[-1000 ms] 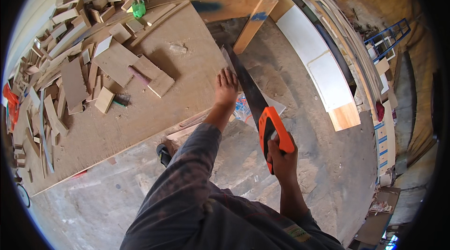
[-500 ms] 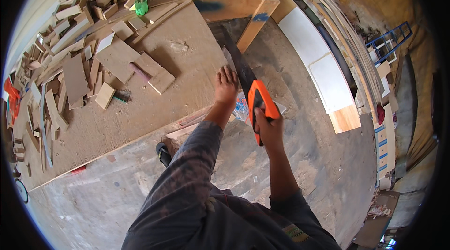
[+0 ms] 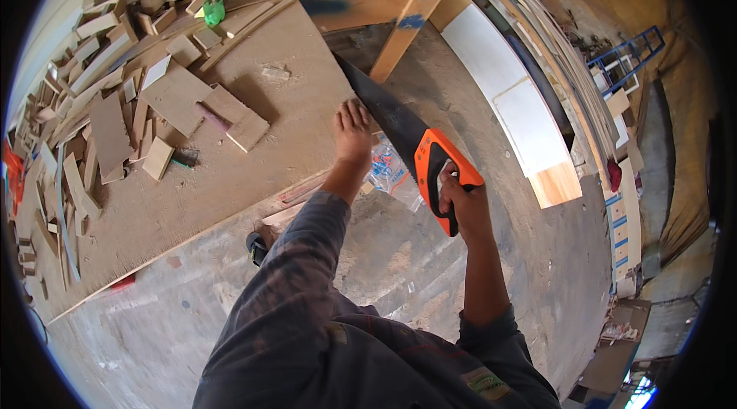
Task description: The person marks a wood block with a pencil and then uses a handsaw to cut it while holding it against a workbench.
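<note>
My right hand (image 3: 465,206) is wrapped round the orange and black handle of a handsaw (image 3: 388,110). The saw's dark blade slants up and left from the handle, running along the right edge of a large tan wooden board (image 3: 253,133). Its far tip reaches that board edge. Just left of the blade, my left hand (image 3: 353,129) lies on the board near the edge, its fingers laid on the surface. Whether the teeth sit in a cut cannot be seen.
Wood offcuts (image 3: 115,133) and loose blocks cover the board's left side, with a green bottle piece (image 3: 213,10) behind. A wooden frame (image 3: 395,37) stands beyond. White panels (image 3: 530,129) lie to the right. A plastic bag (image 3: 391,171) is beneath the saw.
The saw handle has moved right and the blade now slants more, showing more of its flat side. My left hand stays on the board by the edge. The whole view has shifted slightly.
</note>
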The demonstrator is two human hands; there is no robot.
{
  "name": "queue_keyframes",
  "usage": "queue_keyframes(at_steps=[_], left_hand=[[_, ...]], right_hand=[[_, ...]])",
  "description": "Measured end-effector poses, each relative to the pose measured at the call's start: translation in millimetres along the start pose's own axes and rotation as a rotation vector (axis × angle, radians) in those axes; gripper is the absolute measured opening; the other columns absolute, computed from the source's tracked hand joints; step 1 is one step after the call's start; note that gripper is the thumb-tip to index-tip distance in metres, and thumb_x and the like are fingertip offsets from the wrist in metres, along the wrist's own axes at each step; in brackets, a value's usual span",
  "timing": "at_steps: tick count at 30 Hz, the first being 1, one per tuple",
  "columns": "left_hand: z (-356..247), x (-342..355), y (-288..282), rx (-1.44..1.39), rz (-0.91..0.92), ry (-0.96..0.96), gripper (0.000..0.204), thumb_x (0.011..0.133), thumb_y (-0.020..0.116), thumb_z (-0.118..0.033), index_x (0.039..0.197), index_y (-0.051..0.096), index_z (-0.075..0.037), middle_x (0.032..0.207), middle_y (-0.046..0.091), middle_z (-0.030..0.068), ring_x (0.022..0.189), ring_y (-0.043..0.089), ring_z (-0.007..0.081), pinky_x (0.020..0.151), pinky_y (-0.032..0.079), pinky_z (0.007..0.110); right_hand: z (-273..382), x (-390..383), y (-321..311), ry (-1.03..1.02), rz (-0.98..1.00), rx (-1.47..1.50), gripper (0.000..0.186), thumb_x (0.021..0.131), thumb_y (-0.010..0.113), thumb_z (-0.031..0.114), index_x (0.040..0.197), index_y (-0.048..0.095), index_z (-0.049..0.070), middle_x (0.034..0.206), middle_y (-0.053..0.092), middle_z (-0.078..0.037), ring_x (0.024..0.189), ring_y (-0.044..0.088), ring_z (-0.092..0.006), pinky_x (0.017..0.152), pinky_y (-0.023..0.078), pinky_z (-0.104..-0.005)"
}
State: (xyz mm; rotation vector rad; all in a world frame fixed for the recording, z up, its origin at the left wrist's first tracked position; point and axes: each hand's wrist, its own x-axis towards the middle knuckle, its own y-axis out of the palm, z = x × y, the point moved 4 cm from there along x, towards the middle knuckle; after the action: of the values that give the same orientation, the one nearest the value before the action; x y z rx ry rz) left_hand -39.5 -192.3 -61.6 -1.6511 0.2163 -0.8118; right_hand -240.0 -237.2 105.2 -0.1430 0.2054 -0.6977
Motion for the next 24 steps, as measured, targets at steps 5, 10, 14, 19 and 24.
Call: queue_keyframes(at_steps=[5,10,14,19,24], left_hand=[[5,0,-18,-0.059,0.176,0.137,0.071,0.081,0.060,-0.029,0.139,0.033,0.001,0.148,0.028,0.0222,0.138,0.022,0.0397,0.112,0.019,0.047],[27,15,-9,-0.411,0.215,0.111,0.067,0.076,0.062,-0.022,0.135,0.040,0.000,0.148,0.028,0.0214,0.139,0.023,0.0372,0.111,0.020,0.050],[37,36,-1,-0.704,0.145,0.132,0.032,0.081,0.054,-0.021,0.106,0.063,-0.002,0.125,0.055,0.0149,0.123,0.046,0.0329,0.100,0.035,0.050],[33,40,-6,-0.584,-0.060,-0.113,0.018,0.082,0.054,-0.020,0.088,0.066,-0.008,0.095,0.063,0.0098,0.094,0.058,0.0321,0.081,0.045,0.049],[26,47,-2,-0.502,-0.067,-0.138,0.015,0.081,0.055,-0.020,0.086,0.062,-0.008,0.092,0.063,0.0109,0.089,0.059,0.0321,0.075,0.047,0.045]], right_hand=[[-41,-21,9,-0.073,-0.020,0.075,0.009,0.089,0.061,0.009,0.092,0.053,0.005,0.061,0.050,0.002,0.047,0.045,-0.0051,0.044,0.037,-0.0225],[-44,-30,26,-0.075,-0.015,0.155,0.011,0.089,0.062,0.012,0.090,0.053,0.006,0.059,0.049,0.002,0.045,0.044,-0.0052,0.043,0.036,-0.0228],[-40,-32,23,-0.031,-0.017,0.214,0.010,0.089,0.061,0.010,0.088,0.052,0.005,0.058,0.048,0.002,0.045,0.044,-0.0051,0.042,0.035,-0.0222],[-20,-42,33,0.014,0.006,0.073,0.013,0.087,0.063,0.011,0.091,0.052,0.005,0.062,0.050,0.001,0.047,0.047,-0.0061,0.044,0.037,-0.0234],[3,-37,38,-0.204,-0.055,-0.205,0.026,0.086,0.066,0.015,0.103,0.051,0.003,0.071,0.058,-0.008,0.058,0.058,-0.0178,0.058,0.047,-0.0303]])
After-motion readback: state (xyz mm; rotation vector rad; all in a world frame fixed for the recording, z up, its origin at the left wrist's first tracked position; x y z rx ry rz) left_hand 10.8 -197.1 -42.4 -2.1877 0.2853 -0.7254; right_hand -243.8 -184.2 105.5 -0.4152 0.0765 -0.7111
